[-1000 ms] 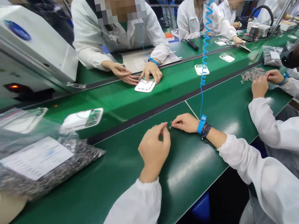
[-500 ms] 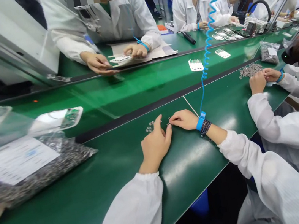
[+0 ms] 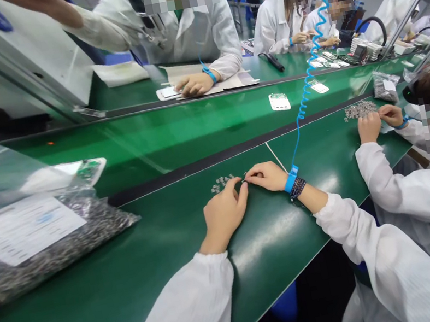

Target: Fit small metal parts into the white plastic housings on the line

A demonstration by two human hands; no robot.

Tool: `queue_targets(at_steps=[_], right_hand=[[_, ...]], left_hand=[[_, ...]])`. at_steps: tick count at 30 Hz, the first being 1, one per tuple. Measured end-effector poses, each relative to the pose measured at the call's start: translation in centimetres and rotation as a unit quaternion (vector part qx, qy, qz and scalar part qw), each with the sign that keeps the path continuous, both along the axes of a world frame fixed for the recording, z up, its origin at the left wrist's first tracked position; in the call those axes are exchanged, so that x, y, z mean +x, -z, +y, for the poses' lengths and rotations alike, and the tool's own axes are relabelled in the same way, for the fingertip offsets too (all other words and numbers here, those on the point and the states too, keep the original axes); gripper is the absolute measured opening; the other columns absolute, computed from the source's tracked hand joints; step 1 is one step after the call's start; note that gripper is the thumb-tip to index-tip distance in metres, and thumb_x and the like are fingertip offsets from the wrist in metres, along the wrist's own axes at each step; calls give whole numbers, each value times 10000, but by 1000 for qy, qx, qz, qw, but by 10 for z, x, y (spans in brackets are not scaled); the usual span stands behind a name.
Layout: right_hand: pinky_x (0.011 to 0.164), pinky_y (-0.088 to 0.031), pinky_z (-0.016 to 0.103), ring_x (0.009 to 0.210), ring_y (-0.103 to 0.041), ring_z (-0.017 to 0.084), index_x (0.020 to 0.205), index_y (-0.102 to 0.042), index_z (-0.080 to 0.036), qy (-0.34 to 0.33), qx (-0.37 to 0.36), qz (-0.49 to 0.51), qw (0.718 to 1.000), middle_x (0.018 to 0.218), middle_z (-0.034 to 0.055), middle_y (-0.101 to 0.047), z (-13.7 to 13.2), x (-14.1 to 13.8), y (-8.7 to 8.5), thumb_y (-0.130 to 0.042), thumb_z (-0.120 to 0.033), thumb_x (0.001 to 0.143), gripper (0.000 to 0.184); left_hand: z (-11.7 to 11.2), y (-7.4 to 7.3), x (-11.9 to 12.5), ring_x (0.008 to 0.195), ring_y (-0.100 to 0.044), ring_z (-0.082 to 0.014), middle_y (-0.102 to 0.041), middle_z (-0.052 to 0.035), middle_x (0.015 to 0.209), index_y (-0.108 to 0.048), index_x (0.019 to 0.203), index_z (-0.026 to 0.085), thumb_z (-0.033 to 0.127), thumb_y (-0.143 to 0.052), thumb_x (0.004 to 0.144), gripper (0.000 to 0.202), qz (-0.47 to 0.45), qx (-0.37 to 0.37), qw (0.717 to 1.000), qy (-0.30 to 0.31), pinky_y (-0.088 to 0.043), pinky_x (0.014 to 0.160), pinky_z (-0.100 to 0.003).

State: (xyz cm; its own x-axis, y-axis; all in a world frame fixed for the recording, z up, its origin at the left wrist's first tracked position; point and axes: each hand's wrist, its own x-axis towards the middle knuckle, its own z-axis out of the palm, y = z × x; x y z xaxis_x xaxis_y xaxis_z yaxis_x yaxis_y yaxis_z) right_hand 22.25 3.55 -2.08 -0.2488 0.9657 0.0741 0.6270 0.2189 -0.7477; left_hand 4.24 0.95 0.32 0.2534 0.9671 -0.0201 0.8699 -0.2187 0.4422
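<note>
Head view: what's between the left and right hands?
A tiny dark part, too small to identify, sits at the fingertips of the left hand and right hand, in the head view.

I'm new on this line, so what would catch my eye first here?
First, the left hand and right hand, fingertips meeting beside small grey parts on the green belt. Next, the bulging clear bag of parts at left, then the blue coiled cord rising at centre-right.

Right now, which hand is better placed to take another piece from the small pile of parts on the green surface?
Left, I think: the left hand lies beside the small pile, while the right hand is farther away.
</note>
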Motion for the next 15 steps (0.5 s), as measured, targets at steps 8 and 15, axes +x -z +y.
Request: queue_targets(at_steps=[8, 15], right_hand=[[756, -451, 216, 730, -630, 98, 986, -777, -158, -12, -8, 22, 1000, 921, 27, -739, 3, 0, 2, -644, -189, 959, 139], [713, -430, 198, 665, -603, 68, 996, -762, -185, -25, -22, -3, 999, 974, 3, -737, 0, -3, -4, -617, -199, 984, 147]], left_hand=[[0, 0, -1, 885, -700, -284, -756, -58, 913, -700, 1063, 249, 461, -309, 1014, 447, 55, -6, 998, 9, -339, 628, -305], [4, 1, -2, 880, -690, -277, -754, -54, 912, -713, 1003, 260, 481, -299, 1013, 470, 61, -15, 998, 24, -322, 619, -295]])
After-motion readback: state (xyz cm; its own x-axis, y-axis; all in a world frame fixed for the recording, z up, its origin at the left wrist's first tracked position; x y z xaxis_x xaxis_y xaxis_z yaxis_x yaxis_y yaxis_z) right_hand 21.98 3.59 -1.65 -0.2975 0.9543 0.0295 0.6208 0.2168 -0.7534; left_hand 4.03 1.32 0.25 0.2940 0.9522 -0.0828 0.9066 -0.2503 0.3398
